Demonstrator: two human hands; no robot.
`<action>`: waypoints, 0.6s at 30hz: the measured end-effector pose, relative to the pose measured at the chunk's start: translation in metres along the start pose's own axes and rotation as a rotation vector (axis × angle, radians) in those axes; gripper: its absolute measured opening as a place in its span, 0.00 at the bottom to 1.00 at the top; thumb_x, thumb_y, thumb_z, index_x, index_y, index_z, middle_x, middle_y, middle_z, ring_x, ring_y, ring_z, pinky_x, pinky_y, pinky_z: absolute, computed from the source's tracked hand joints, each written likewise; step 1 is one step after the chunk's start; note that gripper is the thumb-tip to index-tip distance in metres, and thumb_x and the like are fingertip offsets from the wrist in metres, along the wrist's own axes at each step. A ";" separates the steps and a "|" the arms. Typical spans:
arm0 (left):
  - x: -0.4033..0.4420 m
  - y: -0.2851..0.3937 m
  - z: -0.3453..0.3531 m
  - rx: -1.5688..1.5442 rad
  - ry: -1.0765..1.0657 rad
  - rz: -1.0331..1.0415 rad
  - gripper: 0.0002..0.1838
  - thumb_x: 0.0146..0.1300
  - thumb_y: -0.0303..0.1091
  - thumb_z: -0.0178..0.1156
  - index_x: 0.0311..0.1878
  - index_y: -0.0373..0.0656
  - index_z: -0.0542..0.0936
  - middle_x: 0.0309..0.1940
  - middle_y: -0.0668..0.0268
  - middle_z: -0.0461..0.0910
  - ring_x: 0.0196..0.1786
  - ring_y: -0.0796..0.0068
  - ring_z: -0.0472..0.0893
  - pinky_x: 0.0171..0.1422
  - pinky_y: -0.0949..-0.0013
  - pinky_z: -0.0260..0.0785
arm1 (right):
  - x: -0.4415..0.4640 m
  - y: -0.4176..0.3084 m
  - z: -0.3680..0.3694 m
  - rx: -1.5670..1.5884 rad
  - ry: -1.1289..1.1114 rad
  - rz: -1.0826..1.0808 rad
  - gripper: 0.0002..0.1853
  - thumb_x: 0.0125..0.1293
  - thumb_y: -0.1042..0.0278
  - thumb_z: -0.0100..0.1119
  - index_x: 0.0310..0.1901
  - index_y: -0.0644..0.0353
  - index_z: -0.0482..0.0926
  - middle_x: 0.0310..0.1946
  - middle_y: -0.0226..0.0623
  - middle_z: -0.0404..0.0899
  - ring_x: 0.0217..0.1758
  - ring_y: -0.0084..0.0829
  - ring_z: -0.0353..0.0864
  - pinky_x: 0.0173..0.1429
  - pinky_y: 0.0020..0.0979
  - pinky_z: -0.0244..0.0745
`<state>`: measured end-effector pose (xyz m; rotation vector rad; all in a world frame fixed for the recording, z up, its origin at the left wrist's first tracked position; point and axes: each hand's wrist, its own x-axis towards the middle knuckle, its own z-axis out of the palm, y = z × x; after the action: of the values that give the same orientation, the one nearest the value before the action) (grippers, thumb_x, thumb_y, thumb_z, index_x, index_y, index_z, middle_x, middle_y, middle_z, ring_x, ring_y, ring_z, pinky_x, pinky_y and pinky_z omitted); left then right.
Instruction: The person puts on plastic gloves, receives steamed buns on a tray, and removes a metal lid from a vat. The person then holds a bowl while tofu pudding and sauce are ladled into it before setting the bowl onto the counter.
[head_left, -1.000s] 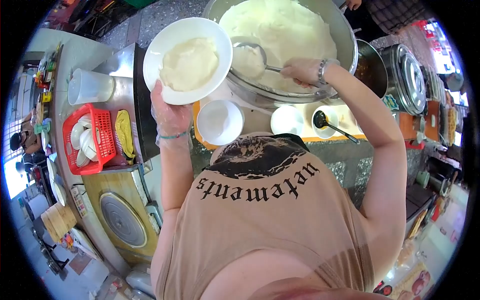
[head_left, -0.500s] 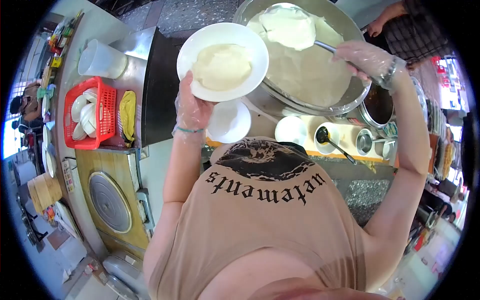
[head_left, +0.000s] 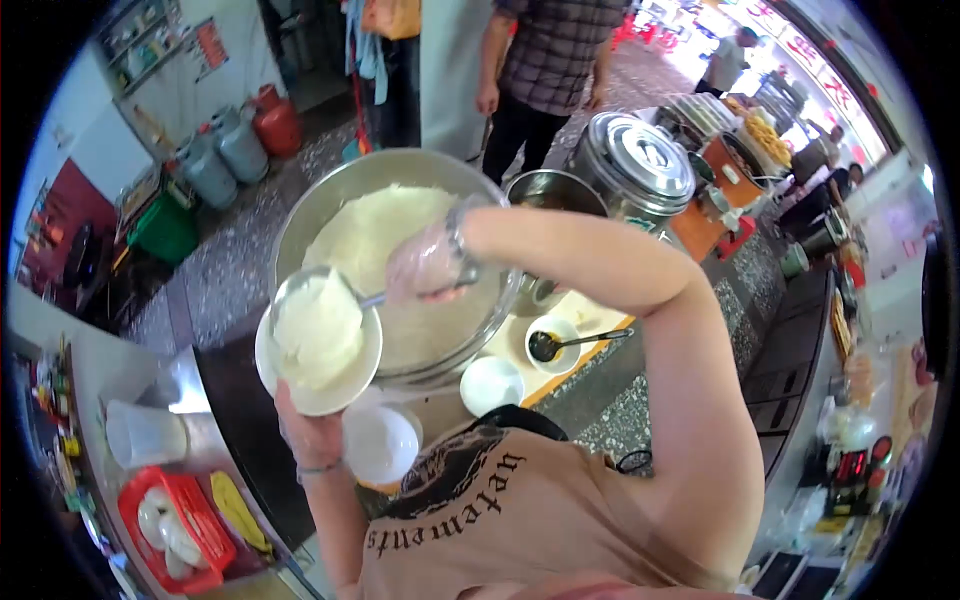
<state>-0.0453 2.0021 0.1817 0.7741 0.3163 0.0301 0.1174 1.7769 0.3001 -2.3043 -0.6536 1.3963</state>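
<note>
My left hand (head_left: pixel 312 432), in a clear plastic glove, grips a white bowl (head_left: pixel 340 398) by its lower rim. Over that bowl lies a wide metal ladle (head_left: pixel 283 290) with a soft white slab (head_left: pixel 318 325) on it. My gloved right hand (head_left: pixel 428 265) is closed round the ladle's handle, above a large metal pot (head_left: pixel 330 190) of the same white food. How much is in the bowl below the ladle is hidden.
White bowls (head_left: pixel 380 444) stand near my shirt, one with a black spoon (head_left: pixel 545 346). A dark-filled pot (head_left: pixel 555 190) and a lidded steel pot (head_left: pixel 640 160) are beyond. A red basket (head_left: pixel 205 520) holds dishes. A person in plaid (head_left: pixel 560 55) stands behind.
The loaded ladle has moved from over the pot to over the bowl in my left hand. The view has turned, showing more of the room and the person in plaid.
</note>
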 end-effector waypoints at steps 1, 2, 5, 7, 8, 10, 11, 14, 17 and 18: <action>0.001 -0.002 -0.002 0.004 -0.025 0.001 0.28 0.72 0.48 0.38 0.68 0.40 0.63 0.65 0.60 0.69 0.64 0.62 0.72 0.66 0.57 0.68 | 0.018 0.013 0.005 0.003 0.024 0.005 0.14 0.63 0.57 0.51 0.30 0.58 0.78 0.21 0.33 0.76 0.21 0.28 0.75 0.26 0.31 0.70; 0.004 -0.004 -0.005 -0.009 -0.044 -0.001 0.29 0.72 0.48 0.38 0.69 0.41 0.62 0.65 0.61 0.68 0.65 0.62 0.71 0.66 0.57 0.67 | 0.043 0.030 0.008 -0.309 0.121 -0.194 0.13 0.64 0.58 0.51 0.30 0.59 0.78 0.23 0.39 0.78 0.23 0.34 0.76 0.29 0.34 0.72; 0.009 -0.008 -0.012 -0.010 -0.072 -0.005 0.29 0.72 0.49 0.37 0.70 0.40 0.61 0.66 0.61 0.67 0.66 0.62 0.70 0.67 0.56 0.66 | 0.021 0.012 0.025 -0.609 0.362 -0.280 0.12 0.64 0.61 0.51 0.33 0.60 0.77 0.27 0.47 0.80 0.29 0.44 0.79 0.37 0.39 0.74; 0.010 -0.010 -0.010 0.003 -0.074 -0.013 0.30 0.73 0.49 0.37 0.70 0.40 0.60 0.66 0.60 0.67 0.67 0.61 0.69 0.68 0.56 0.65 | 0.007 0.013 0.029 -0.585 0.501 -0.170 0.11 0.64 0.62 0.51 0.35 0.61 0.77 0.28 0.50 0.80 0.33 0.47 0.80 0.41 0.41 0.75; 0.012 -0.011 -0.005 -0.006 -0.096 0.002 0.29 0.73 0.48 0.37 0.70 0.39 0.60 0.67 0.58 0.66 0.67 0.61 0.69 0.68 0.55 0.65 | 0.011 0.024 0.027 -0.539 0.659 -0.288 0.11 0.65 0.63 0.50 0.38 0.62 0.76 0.29 0.50 0.80 0.34 0.47 0.80 0.42 0.43 0.75; 0.010 -0.013 -0.002 -0.015 -0.120 0.045 0.29 0.74 0.47 0.36 0.69 0.37 0.60 0.66 0.56 0.66 0.66 0.60 0.69 0.69 0.55 0.64 | -0.001 0.026 0.024 -0.336 0.784 -0.335 0.13 0.67 0.64 0.49 0.43 0.65 0.75 0.31 0.50 0.80 0.36 0.49 0.80 0.43 0.44 0.75; 0.009 -0.014 -0.004 -0.012 -0.113 0.078 0.28 0.74 0.46 0.36 0.69 0.36 0.61 0.66 0.55 0.66 0.66 0.60 0.69 0.69 0.55 0.64 | -0.011 0.023 0.015 -0.191 0.738 -0.265 0.13 0.67 0.65 0.48 0.45 0.66 0.74 0.32 0.50 0.80 0.36 0.50 0.80 0.44 0.44 0.75; 0.004 -0.012 -0.020 -0.081 -0.047 0.071 0.28 0.73 0.44 0.38 0.70 0.36 0.58 0.67 0.56 0.66 0.67 0.60 0.68 0.72 0.56 0.60 | 0.004 0.056 0.006 -0.610 0.896 -0.338 0.17 0.66 0.60 0.48 0.46 0.65 0.74 0.38 0.55 0.79 0.42 0.55 0.79 0.48 0.47 0.74; -0.006 0.000 -0.023 -0.057 0.121 0.111 0.30 0.72 0.47 0.40 0.70 0.37 0.58 0.67 0.57 0.66 0.67 0.60 0.68 0.71 0.57 0.61 | 0.045 0.083 0.007 -0.563 0.756 -0.103 0.17 0.65 0.59 0.47 0.46 0.65 0.73 0.38 0.55 0.79 0.40 0.54 0.80 0.47 0.48 0.73; -0.008 0.002 -0.026 -0.073 0.123 0.124 0.30 0.72 0.47 0.40 0.70 0.37 0.59 0.66 0.57 0.66 0.67 0.60 0.68 0.71 0.57 0.61 | 0.055 0.087 0.011 -0.504 0.714 -0.047 0.17 0.65 0.59 0.46 0.46 0.65 0.73 0.37 0.54 0.79 0.38 0.52 0.81 0.46 0.47 0.73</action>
<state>-0.0605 2.0198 0.1677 0.7200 0.3821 0.2053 0.1467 1.7372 0.2094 -2.8812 -0.8658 0.3191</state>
